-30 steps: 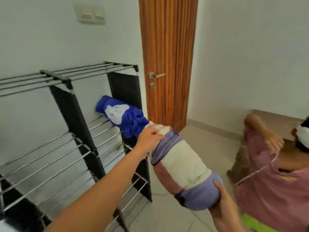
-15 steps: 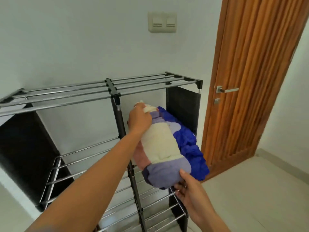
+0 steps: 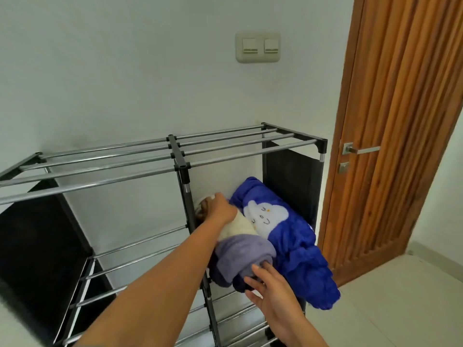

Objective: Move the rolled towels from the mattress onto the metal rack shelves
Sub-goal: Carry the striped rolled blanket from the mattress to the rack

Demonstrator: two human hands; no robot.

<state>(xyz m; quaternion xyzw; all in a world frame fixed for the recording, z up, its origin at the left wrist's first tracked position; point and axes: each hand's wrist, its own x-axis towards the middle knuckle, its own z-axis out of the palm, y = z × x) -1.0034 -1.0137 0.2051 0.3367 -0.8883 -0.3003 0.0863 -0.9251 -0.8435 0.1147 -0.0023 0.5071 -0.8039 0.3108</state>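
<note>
Head view, change: half a second ago I held the striped roll in the air in front of the rack's centre post; now it lies on the shelf and the camera sits nearer the rack.
Striped rolled towel [image 3: 240, 254]: cream, lavender and purple bands, lying on the second shelf of the right bay, just beside and touching the blue one, its near end past the shelf's front edge.
My left hand [image 3: 217, 209]: fingers curled over the towel's far cream end, gripping it, close to the wall.
My right hand [image 3: 269, 291]: fingers spread and loose, fingertips [image 3: 256, 267] pressing the towel's purple near end.
Blue rolled towel [image 3: 288, 236]: white cloud face on top, against the black side panel [image 3: 295, 181], its loose end hanging over the front edge.
Metal rack [image 3: 175, 156]: top rails bare; centre post right by my left wrist.
Open room: left bay shelves bare; lower right shelves bare where I can see them.
Edges: wooden door [image 3: 400, 136] near the rack's right side; pale floor [image 3: 400, 309] open before it.
</note>
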